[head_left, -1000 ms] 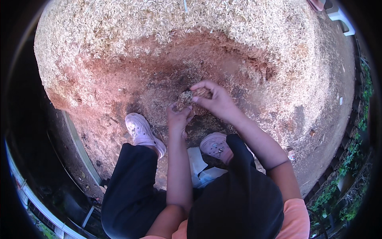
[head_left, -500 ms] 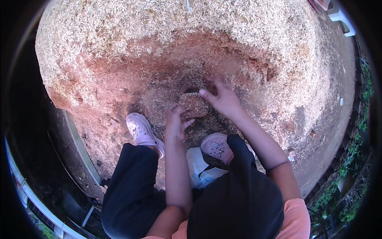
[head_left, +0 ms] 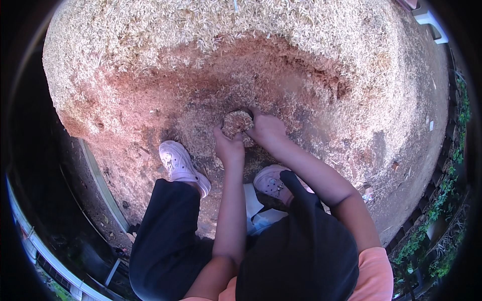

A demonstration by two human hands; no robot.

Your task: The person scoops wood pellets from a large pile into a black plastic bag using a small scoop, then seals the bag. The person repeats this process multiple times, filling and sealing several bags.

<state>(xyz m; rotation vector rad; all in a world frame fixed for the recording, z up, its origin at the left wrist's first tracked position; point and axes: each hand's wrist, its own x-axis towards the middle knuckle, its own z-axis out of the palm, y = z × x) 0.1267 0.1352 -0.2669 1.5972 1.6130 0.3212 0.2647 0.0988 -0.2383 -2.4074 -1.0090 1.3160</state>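
Two bare hands: left hand (head_left: 230, 145) at seven o'clock of one round, husk-topped clump (head_left: 237, 123), right hand (head_left: 267, 129) at three, both in a grip on its sides. Held just off view centre, toward twelve. Cannot tell of contact with the reddish ground (head_left: 226, 70). Counts, from the clump, two pale pink clogs: left clog (head_left: 175, 161) at eight, right clog (head_left: 268, 181) at five. Adds one whitish item (head_left: 253, 200) at six, partly hidden; one spread of pale husks (head_left: 216, 22) at twelve; one white plastic furniture part (head_left: 431, 22) at two.
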